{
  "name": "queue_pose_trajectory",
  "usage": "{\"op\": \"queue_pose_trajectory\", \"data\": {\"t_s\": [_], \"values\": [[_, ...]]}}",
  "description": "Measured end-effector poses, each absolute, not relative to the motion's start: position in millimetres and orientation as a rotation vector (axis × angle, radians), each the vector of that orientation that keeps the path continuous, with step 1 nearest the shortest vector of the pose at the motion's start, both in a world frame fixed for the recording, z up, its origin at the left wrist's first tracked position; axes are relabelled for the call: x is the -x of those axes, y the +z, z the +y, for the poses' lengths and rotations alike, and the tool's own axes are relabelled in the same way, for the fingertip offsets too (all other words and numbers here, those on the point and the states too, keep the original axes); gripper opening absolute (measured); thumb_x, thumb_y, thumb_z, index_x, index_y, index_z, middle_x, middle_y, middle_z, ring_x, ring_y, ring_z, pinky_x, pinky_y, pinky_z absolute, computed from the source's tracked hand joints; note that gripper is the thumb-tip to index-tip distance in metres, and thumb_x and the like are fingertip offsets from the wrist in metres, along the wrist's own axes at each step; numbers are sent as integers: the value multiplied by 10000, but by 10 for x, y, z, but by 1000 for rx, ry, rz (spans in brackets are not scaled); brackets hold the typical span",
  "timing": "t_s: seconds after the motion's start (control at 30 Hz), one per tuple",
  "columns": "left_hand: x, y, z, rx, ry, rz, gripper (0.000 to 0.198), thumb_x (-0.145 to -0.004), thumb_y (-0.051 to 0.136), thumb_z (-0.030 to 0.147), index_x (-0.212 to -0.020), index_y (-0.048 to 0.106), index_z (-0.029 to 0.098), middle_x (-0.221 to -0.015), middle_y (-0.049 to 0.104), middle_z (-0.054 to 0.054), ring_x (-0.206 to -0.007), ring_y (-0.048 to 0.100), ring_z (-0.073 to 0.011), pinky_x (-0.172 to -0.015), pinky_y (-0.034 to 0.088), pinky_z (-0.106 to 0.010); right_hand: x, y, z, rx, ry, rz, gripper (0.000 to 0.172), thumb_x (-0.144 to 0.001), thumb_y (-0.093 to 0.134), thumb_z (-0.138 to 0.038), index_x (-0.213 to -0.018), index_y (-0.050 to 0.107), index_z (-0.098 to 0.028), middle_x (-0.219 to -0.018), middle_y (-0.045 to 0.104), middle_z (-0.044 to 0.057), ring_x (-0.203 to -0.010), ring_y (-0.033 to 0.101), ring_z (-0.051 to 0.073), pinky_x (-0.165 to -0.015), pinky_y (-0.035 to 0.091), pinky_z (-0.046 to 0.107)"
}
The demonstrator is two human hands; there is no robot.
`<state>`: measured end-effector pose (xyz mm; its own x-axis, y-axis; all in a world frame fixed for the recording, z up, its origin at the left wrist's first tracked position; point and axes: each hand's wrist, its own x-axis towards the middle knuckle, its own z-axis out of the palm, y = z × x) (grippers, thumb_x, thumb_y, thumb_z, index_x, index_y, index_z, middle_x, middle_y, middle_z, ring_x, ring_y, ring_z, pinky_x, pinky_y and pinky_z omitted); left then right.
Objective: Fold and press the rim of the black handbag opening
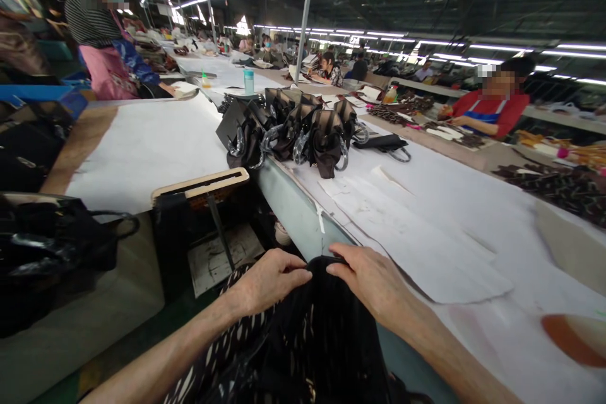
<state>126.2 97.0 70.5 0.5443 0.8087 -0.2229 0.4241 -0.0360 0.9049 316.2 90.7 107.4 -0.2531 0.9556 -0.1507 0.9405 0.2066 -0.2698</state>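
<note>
Both the left hand (269, 278) and right hand (374, 281) pinch the top edge of the black fabric (322, 328) in the lap beside the table (426, 221), and I'd judge even tension between them keeps it straight.

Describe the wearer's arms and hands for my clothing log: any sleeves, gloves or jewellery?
Both forearms are bare, with no sleeves in view. The left hand and right hand wear no gloves, and no rings, watch or bracelets show.
</note>
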Motion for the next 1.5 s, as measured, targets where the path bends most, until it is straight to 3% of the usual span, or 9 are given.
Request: {"op": "queue_pose_trajectory", "data": {"t_s": [0.07, 0.1, 0.27, 0.43, 0.63, 0.73, 0.9, 1.33, 1.5], "values": [[-1258, 675, 984, -1630, 425, 1049, 321, -806, 448, 357, -715, 634, 112, -527, 377, 40, -478, 316, -73, -411, 219, -195, -3107, 1059, 954, 1744, 529, -2429, 288, -838, 481, -283, -1107, 568, -226, -995, 647, 49, -921, 557, 206, -762, 370, 287], [-1249, 653, 994, -1604, 426, 1054, 320, -798, 460, 363, -709, 631, 108, -521, 369, 42, -469, 305, -71, -404, 207, -198, -3079, 1054, 988, 1684, 582, -2464, 275, -846, 461, -278, -1089, 581, -228, -962, 652, 42, -901, 560, 197, -746, 372, 277], [-1153, 516, 1040, -1399, 481, 991, 301, -755, 532, 376, -796, 658, 106, -573, 481, 24, -481, 361, -75, -428, 257, -192, -3010, 1013, 1201, 1501, 921, -2567, 237, -816, 432, -234, -672, 617, -193, -564, 506, -35, -572, 467, 110, -523, 294, 217], [-1072, 498, 1095, -1291, 545, 809, 292, -687, 629, 341, -871, 683, 121, -766, 594, -17, -652, 476, -112, -601, 379, -204, -3047, 1010, 1270, 1515, 1213, -2465, 194, -770, 454, -266, -660, 592, -184, -506, 371, -60, -504, 364, 88, -463, 238, 210], [-1177, 727, 1371, -1388, 355, 753, 310, -691, 611, 325, -922, 682, 130, -650, 579, 6, -541, 424, -90, -512, 328, -198, -3145, 1258, 1192, 1719, 1017, -2455, 235, -766, 443, -294, -563, 470, -179, -503, 334, -57, -500, 342, 90, -466, 230, 225], [-1308, 810, 1493, -1576, 279, 807, 234, -706, 573, 312, -808, 686, 134, -601, 553, 22, -517, 408, -87, -476, 300, -191, -3248, 1261, 1203, 1876, 868, -2379, 206, -743, 442, -255, -552, 453, -179, -513, 376, -51, -522, 373, 97, -493, 240, 230], [-1427, 731, 1521, -1714, 277, 894, 188, -678, 524, 219, -783, 666, 153, -663, 599, 21, -591, 492, -116, -513, 345, -188, -3428, 1183, 1209, 2068, 763, -2192, 209, -742, 404, -246, -543, 407, -184, -510, 348, -47, -527, 372, 106, -501, 243, 235], [-1379, 918, 1569, -1594, 277, 678, 146, -661, 532, 188, -743, 644, 143, -623, 578, 28, -572, 486, -103, -518, 356, -179, -3485, 1530, 1014, 2025, 966, -2061, 204, -732, 428, -286, -565, 463, -176, -501, 305, -53, -499, 313, 96, -468, 227, 226], [-1411, 899, 1546, -1637, 300, 696, 208, -715, 549, 286, -812, 664, 142, -619, 558, 24, -546, 445, -93, -497, 328, -181, -3564, 1452, 1026, 2009, 1066, -2025, 207, -734, 436, -311, -582, 484, -179, -486, 299, -57, -486, 303, 96, -454, 215, 228]]}}
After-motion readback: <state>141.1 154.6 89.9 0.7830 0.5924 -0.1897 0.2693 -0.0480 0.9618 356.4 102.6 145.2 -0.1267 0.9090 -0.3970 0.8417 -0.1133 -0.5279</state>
